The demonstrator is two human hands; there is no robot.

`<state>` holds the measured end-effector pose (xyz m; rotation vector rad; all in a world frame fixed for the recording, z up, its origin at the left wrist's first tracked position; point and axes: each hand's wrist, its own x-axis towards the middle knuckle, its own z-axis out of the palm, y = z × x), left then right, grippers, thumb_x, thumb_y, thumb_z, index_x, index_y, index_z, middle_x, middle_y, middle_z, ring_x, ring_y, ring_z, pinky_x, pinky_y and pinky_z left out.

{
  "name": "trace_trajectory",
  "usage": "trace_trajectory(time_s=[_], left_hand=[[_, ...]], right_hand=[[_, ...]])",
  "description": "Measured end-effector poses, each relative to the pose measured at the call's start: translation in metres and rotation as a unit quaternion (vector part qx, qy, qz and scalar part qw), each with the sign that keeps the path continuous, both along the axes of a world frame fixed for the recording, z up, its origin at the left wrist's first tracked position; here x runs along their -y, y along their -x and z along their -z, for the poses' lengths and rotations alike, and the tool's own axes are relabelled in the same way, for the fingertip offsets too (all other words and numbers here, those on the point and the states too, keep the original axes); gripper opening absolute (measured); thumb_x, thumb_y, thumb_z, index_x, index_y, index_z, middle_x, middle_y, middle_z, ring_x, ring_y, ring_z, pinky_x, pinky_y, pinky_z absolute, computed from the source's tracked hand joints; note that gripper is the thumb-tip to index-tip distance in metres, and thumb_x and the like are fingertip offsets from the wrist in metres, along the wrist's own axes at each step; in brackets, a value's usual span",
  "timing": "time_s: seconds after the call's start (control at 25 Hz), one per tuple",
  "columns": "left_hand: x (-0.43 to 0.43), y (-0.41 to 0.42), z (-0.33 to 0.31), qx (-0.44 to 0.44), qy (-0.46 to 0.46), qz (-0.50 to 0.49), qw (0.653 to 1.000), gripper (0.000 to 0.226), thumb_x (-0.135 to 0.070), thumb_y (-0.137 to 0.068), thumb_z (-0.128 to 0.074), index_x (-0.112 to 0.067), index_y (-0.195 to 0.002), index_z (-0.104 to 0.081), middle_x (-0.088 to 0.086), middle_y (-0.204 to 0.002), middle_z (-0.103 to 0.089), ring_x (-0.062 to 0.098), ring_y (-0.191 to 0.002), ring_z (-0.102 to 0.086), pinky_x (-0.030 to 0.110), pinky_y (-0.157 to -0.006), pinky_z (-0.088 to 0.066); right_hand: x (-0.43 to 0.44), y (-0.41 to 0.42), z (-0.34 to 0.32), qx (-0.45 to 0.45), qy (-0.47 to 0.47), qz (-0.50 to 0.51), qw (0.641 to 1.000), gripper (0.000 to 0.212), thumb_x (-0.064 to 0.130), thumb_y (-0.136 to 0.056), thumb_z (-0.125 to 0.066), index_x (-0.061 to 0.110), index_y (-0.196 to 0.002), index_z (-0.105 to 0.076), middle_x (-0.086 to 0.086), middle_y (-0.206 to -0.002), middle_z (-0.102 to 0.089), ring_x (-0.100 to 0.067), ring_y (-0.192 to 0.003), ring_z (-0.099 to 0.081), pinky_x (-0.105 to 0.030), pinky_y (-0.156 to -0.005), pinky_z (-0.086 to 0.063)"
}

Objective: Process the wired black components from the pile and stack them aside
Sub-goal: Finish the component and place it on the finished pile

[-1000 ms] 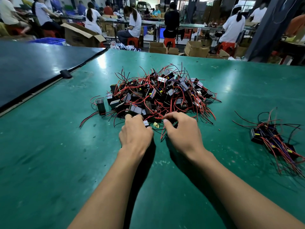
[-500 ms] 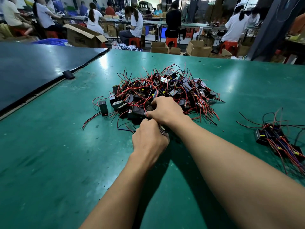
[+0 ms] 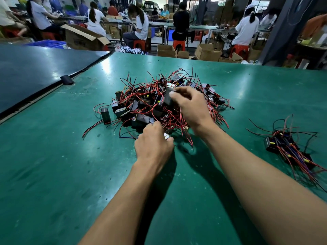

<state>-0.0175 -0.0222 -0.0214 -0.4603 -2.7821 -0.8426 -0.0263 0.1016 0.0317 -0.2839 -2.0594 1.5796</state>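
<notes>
A matt black boxy component (image 3: 167, 99) is pinched in the fingertips of the right hand (image 3: 192, 109), just above the tangled pile of hard black blocks and thin red wires (image 3: 141, 110) ahead of both hands. The left hand (image 3: 153, 145) curls at the pile's near edge; what it grips, I cannot tell. The step looks like drawing one unit free. Next, its springy lead needs teasing clear before it goes to the small stack of wired units (image 3: 286, 147), well right of the right forearm on the smooth green table mat (image 3: 53, 165).
</notes>
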Motion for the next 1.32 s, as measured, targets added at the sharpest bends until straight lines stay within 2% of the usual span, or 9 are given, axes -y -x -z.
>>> trace_trajectory(time_s=[0.16, 0.32, 0.4, 0.48, 0.56, 0.68, 1.04, 1.16, 1.32], left_hand=[[-0.004, -0.007, -0.005, -0.075, -0.038, 0.031, 0.996, 0.031, -0.042, -0.080, -0.065, -0.015, -0.092, -0.054, 0.005, -0.085, -0.063, 0.029, -0.084, -0.057, 0.042, -0.073, -0.052], [-0.014, -0.022, -0.003, -0.102, -0.031, 0.103, 0.989, 0.036, -0.039, -0.077, -0.065, -0.016, -0.102, -0.051, 0.006, -0.079, -0.062, 0.033, -0.081, -0.056, 0.043, -0.074, -0.050], [-0.020, -0.030, -0.001, -0.090, 0.010, 0.144, 0.985, 0.040, -0.040, -0.078, -0.065, -0.019, -0.108, -0.050, 0.004, -0.085, -0.064, 0.031, -0.085, -0.058, 0.041, -0.076, -0.049], [-0.025, -0.036, 0.003, -0.079, 0.057, 0.189, 0.977, 0.041, -0.040, -0.080, -0.064, -0.020, -0.113, -0.048, 0.003, -0.095, -0.064, 0.030, -0.092, -0.058, 0.038, -0.079, -0.047], [-0.028, -0.042, 0.005, -0.059, 0.079, 0.236, 0.967, 0.040, -0.037, -0.082, -0.061, -0.021, -0.115, -0.047, 0.002, -0.105, -0.063, 0.029, -0.100, -0.056, 0.038, -0.083, -0.046], [-0.031, -0.046, 0.007, -0.045, 0.065, 0.269, 0.960, 0.031, -0.028, -0.083, -0.058, -0.019, -0.112, -0.047, 0.003, -0.106, -0.062, 0.029, -0.101, -0.053, 0.041, -0.084, -0.044], [-0.030, -0.036, 0.007, -0.093, 0.058, 0.217, 0.970, 0.028, -0.020, -0.068, -0.056, -0.023, -0.094, -0.047, -0.007, -0.085, -0.059, 0.023, -0.090, -0.050, 0.040, -0.081, -0.036], [-0.030, -0.035, 0.008, -0.096, 0.049, 0.225, 0.968, 0.028, -0.018, -0.065, -0.054, -0.023, -0.091, -0.047, -0.008, -0.080, -0.057, 0.022, -0.086, -0.050, 0.038, -0.081, -0.036], [-0.030, -0.036, 0.009, -0.093, 0.050, 0.242, 0.964, 0.026, -0.015, -0.068, -0.056, -0.024, -0.090, -0.048, -0.008, -0.083, -0.058, 0.020, -0.087, -0.050, 0.037, -0.084, -0.032]], right_hand=[[-0.024, -0.031, -0.025, -0.088, 0.163, 0.003, 0.983, 0.010, 0.021, -0.092, -0.064, 0.016, -0.101, -0.066, -0.005, -0.093, -0.070, -0.017, -0.079, -0.064, -0.022, -0.059, -0.050], [-0.048, -0.063, -0.040, -0.156, 0.207, 0.003, 0.966, 0.015, 0.024, -0.091, -0.062, 0.017, -0.104, -0.065, -0.001, -0.087, -0.071, -0.016, -0.074, -0.066, -0.025, -0.058, -0.049], [-0.059, -0.079, -0.037, -0.163, 0.131, 0.024, 0.978, 0.016, 0.022, -0.090, -0.064, 0.019, -0.105, -0.067, 0.001, -0.091, -0.072, -0.014, -0.074, -0.067, -0.023, -0.061, -0.051], [-0.072, -0.096, -0.024, -0.114, -0.089, 0.088, 0.986, 0.020, 0.022, -0.086, -0.068, 0.025, -0.106, -0.069, 0.008, -0.092, -0.072, -0.005, -0.074, -0.068, -0.017, -0.067, -0.051], [-0.082, -0.111, 0.000, -0.020, -0.293, 0.107, 0.950, 0.026, 0.020, -0.085, -0.073, 0.024, -0.111, -0.072, 0.007, -0.095, -0.071, -0.005, -0.079, -0.066, -0.020, -0.078, -0.053], [-0.092, -0.129, 0.040, 0.117, -0.411, 0.074, 0.901, 0.031, 0.020, -0.087, -0.073, 0.019, -0.118, -0.071, -0.002, -0.109, -0.069, -0.023, -0.096, -0.066, -0.037, -0.091, -0.052], [-0.091, -0.143, 0.065, 0.120, -0.411, 0.001, 0.904, 0.019, 0.024, -0.086, -0.073, 0.026, -0.105, -0.076, 0.018, -0.110, -0.067, -0.007, -0.101, -0.064, -0.034, -0.093, -0.052], [-0.094, -0.150, 0.062, 0.091, -0.366, -0.030, 0.926, 0.003, 0.025, -0.085, -0.077, 0.024, -0.088, -0.078, 0.019, -0.096, -0.071, -0.003, -0.091, -0.067, -0.035, -0.087, -0.054], [-0.098, -0.155, 0.054, 0.096, -0.316, -0.007, 0.944, 0.018, 0.032, -0.087, -0.076, 0.022, -0.072, -0.075, 0.008, -0.068, -0.071, -0.006, -0.061, -0.061, -0.027, -0.063, -0.047]])
